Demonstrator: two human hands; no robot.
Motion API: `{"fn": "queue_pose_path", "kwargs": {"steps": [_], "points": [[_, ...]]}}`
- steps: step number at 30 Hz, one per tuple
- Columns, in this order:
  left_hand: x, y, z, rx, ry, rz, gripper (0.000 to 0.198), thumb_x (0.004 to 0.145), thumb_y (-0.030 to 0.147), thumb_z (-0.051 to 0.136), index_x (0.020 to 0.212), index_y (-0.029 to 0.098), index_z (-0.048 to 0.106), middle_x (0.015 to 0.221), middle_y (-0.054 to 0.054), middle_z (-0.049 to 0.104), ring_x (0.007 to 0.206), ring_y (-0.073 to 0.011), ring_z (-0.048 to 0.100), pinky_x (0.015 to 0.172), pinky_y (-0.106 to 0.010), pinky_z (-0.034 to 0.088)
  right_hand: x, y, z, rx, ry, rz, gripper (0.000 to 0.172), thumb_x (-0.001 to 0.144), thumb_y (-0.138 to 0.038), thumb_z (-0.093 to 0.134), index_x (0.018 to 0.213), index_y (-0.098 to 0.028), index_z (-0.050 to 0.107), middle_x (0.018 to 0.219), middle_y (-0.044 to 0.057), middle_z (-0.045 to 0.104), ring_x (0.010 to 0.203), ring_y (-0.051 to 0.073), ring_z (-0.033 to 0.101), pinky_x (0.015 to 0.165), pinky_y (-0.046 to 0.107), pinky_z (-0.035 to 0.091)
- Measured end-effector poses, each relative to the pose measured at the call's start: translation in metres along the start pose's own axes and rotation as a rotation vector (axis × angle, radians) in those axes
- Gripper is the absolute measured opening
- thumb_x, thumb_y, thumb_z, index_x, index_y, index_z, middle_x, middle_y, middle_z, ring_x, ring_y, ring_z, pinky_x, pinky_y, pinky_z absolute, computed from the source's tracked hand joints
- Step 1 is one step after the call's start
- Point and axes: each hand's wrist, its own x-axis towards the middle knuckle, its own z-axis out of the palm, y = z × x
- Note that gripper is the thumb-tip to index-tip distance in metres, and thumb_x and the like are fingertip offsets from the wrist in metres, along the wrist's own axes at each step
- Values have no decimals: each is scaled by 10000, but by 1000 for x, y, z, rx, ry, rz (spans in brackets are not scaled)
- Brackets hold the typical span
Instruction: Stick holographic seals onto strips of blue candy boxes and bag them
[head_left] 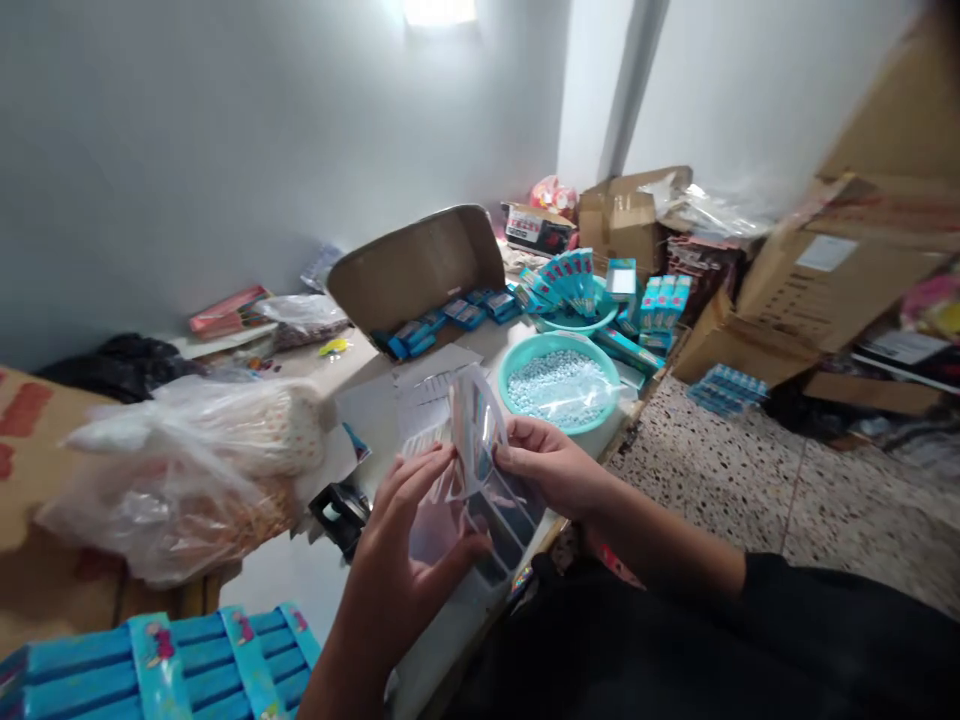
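Both of my hands hold a clear, shiny plastic sheet [480,455] just above the table [375,400]. My left hand [405,545] grips its lower left part, thumb across the front. My right hand [551,465] pinches its right edge. The sheet curls upward at the top and shows dark strips lower down. Under it lie white paper sheets [431,385].
A teal bowl [559,380] of small pale pieces sits just beyond my right hand. Blue packets fill an open cardboard box [420,270] and a second bowl [574,320]. A bulging plastic bag [187,470] lies at left, blue packs [157,665] at bottom left, cartons [832,270] at right.
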Motion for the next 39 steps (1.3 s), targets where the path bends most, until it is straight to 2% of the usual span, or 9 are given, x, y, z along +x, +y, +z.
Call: {"fn": "queue_pose_path", "kwargs": {"steps": [5, 9, 12, 14, 18, 21, 24, 27, 39], "points": [[1, 14, 21, 55, 117, -93, 833, 773, 603, 684, 1477, 262, 396, 1508, -135, 428, 1394, -327, 414, 1127, -476, 396, 28, -19, -20, 94, -176, 176, 374, 673, -380, 876, 878, -184, 632, 785, -26, 670, 652, 84, 622, 660, 189, 519], [12, 31, 40, 103, 180, -140, 642, 839, 487, 677, 1399, 247, 478, 1355, -103, 601, 1252, -278, 566, 1142, -486, 376, 41, -22, -28, 125, -215, 241, 350, 715, -391, 848, 905, -206, 619, 763, -33, 664, 621, 81, 612, 602, 173, 514], [15, 32, 44, 187, 280, -158, 375, 873, 312, 672, 1229, 232, 585, 1132, -51, 715, 1071, -214, 657, 1089, -422, 429, 43, -18, -27, 65, -232, 172, 394, 757, -427, 805, 1039, -242, 601, 816, -22, 664, 674, 107, 629, 636, 212, 539], [13, 29, 37, 249, 295, -140, 256, 883, 216, 648, 1138, 230, 623, 993, -17, 741, 948, -180, 677, 1037, -378, 452, 41, -17, -26, -91, -218, 3, 525, 767, -430, 790, 1206, -289, 538, 925, -3, 663, 770, 143, 651, 702, 271, 564], [3, 19, 17, 312, 142, -33, 219, 911, 189, 603, 1124, 218, 647, 914, -9, 743, 819, -154, 657, 911, -327, 467, 39, -29, -30, -763, -57, -638, 736, 767, -347, 799, 1394, -330, 414, 1324, 83, 545, 1219, 252, 542, 1004, 428, 491], [-3, 15, 10, 288, 88, 11, 293, 898, 167, 622, 1190, 184, 633, 948, -39, 727, 824, -146, 638, 803, -290, 483, 37, -42, -35, -1194, -270, -864, 550, 794, -335, 784, 1289, -283, 548, 1390, 90, 533, 1345, 287, 436, 1121, 495, 370], [-4, 12, 11, 299, 105, 68, 390, 870, 118, 649, 1254, 175, 611, 952, -53, 715, 822, -144, 630, 766, -284, 489, 30, -43, -36, -1294, -471, -770, 235, 880, -302, 695, 1098, -225, 656, 1016, 53, 699, 1022, 213, 634, 952, 413, 492], [-3, 9, 15, 399, 122, 187, 423, 818, 61, 689, 1223, 170, 632, 991, -66, 735, 873, -169, 654, 841, -339, 493, 18, -31, -32, -1198, -336, -682, 85, 919, -243, 636, 935, -188, 699, 793, 18, 672, 731, 131, 618, 716, 280, 506], [-11, 12, 45, 459, 307, 326, 454, 691, 109, 819, 1120, 98, 670, 1154, -186, 700, 1154, -316, 626, 957, -478, 536, -3, -32, -25, -1000, -32, -642, 55, 866, -200, 662, 845, -195, 712, 793, 9, 706, 729, 122, 631, 707, 263, 495]]}}
